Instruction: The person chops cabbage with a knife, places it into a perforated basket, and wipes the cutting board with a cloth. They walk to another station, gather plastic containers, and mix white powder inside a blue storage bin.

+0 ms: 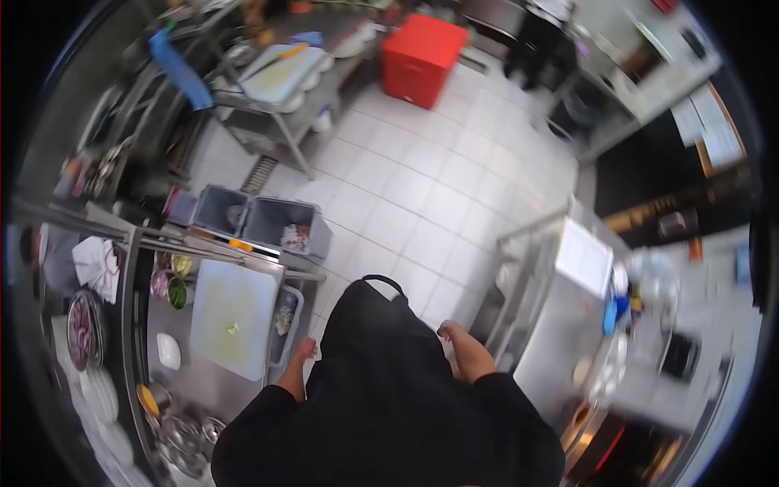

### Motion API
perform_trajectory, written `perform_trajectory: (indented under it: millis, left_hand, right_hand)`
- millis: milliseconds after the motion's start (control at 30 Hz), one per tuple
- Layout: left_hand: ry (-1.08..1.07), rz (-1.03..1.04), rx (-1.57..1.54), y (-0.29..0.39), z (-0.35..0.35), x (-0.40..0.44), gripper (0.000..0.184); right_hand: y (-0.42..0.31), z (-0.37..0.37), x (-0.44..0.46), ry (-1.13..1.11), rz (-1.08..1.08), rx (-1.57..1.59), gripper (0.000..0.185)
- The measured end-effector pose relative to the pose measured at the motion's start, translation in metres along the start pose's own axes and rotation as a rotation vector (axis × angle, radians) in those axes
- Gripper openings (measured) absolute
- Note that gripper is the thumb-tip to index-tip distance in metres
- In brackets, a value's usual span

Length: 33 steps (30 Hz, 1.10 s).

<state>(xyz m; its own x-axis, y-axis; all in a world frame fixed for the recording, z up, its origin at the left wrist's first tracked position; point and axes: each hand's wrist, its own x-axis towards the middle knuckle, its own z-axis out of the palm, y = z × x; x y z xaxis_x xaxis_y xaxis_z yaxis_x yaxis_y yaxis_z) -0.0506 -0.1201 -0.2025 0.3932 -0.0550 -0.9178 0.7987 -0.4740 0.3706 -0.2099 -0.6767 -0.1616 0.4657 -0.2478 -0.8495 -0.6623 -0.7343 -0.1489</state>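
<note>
Below the camera is my body in black clothing. My left hand (pixel 306 351) hangs beside the left counter, close to a grey tray (pixel 286 325) with small pieces in it; its fingers are small and blurred. Over the tiled floor, near the right counter, my right hand (pixel 451 331) hangs at my side with its fingers curled and partly hidden. Nothing can be made out in either hand. A white cutting board (pixel 235 312) with a small pale scrap (pixel 232 328) lies on the left counter.
Two grey bins (pixel 288 227) stand beyond the left counter. A red box (pixel 422 61) sits on the floor ahead. Steel counter (pixel 552 341) runs along the right, with a white tray (pixel 584 258). Another person (pixel 531 40) in dark clothes stands at the top right.
</note>
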Motion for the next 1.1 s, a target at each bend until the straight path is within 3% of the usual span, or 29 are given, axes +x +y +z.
perform_trajectory:
  millis: [33,67,100,167,200,233,333,400,533,600,700,767,900,933,967,1000,1033,1067,1100]
  left_hand:
    - [0.034,-0.064,-0.016,-0.007,0.002,-0.005,0.021]
    - [0.058,-0.134,-0.026,-0.013,0.003,-0.008,0.02]
    - [0.068,-0.206,-0.025,-0.02,0.007,-0.008,0.02]
    - [0.044,-0.331,-0.02,-0.02,0.02,0.004,0.02]
    - [0.032,-0.361,-0.028,-0.01,0.029,0.009,0.021]
    - [0.068,-0.264,-0.08,0.006,0.039,0.02,0.023]
    - [0.193,0.056,-0.144,0.071,0.064,0.047,0.03]
    - [0.32,0.291,-0.068,0.133,0.075,0.046,0.034]
    - [0.463,0.487,-0.016,0.245,0.062,0.049,0.031]
    - [0.457,0.406,-0.169,0.282,0.062,0.042,0.03]
    - [0.381,0.079,-0.831,0.319,0.058,0.056,0.028]
    - [0.456,0.081,-0.933,0.329,0.066,0.061,0.027]
    - [0.693,-0.002,-1.167,0.366,0.11,0.043,0.028]
    - [0.747,-0.03,-1.196,0.379,0.128,0.036,0.029]
    - [0.797,-0.084,-1.24,0.394,0.148,0.028,0.029]
    - [0.841,-0.139,-1.278,0.409,0.171,0.023,0.029]
    - [0.883,-0.192,-1.313,0.43,0.194,0.018,0.029]
    - [0.861,-0.228,-1.371,0.449,0.223,0.011,0.03]
    - [0.844,-0.26,-1.427,0.471,0.249,0.005,0.03]
  right_hand:
    - [-0.029,-0.055,0.02,-0.135,0.156,0.004,0.02]
    - [-0.033,-0.08,0.076,-0.056,-0.016,-0.116,0.017]
    - [-0.054,-0.121,0.105,-0.056,-0.025,-0.013,0.017]
    - [-0.099,-0.199,0.138,0.123,-0.449,-0.317,0.019]
    - [-0.13,-0.232,0.142,0.185,-0.387,0.052,0.021]
    - [-0.157,-0.256,0.152,0.242,-0.315,0.42,0.024]
    - [-0.226,-0.316,0.204,0.183,-0.464,0.404,0.029]
    - [-0.269,-0.351,0.219,0.081,-0.398,0.41,0.03]
    - [-0.343,-0.413,0.251,-0.19,-0.334,0.407,0.031]
    - [-0.37,-0.448,0.304,-0.164,-0.442,0.444,0.032]
    - [-0.443,-0.538,0.369,-0.11,-0.683,0.496,0.039]
    - [-0.518,-0.624,0.377,0.111,-0.831,0.282,0.049]
    - [-0.663,-0.784,0.447,0.216,-1.102,0.417,0.028]
    - [-0.701,-0.825,0.468,0.308,-1.079,0.351,0.027]
    - [-0.737,-0.863,0.575,0.731,-1.321,0.105,0.027]
    - [-0.767,-0.891,0.546,0.48,-1.052,0.356,0.032]
    - [-0.8,-0.922,0.562,0.391,-1.044,0.431,0.04]
    - [-0.831,-0.952,0.595,0.361,-0.971,0.332,0.04]
    - [-0.86,-0.975,0.635,0.542,-1.043,0.205,0.042]
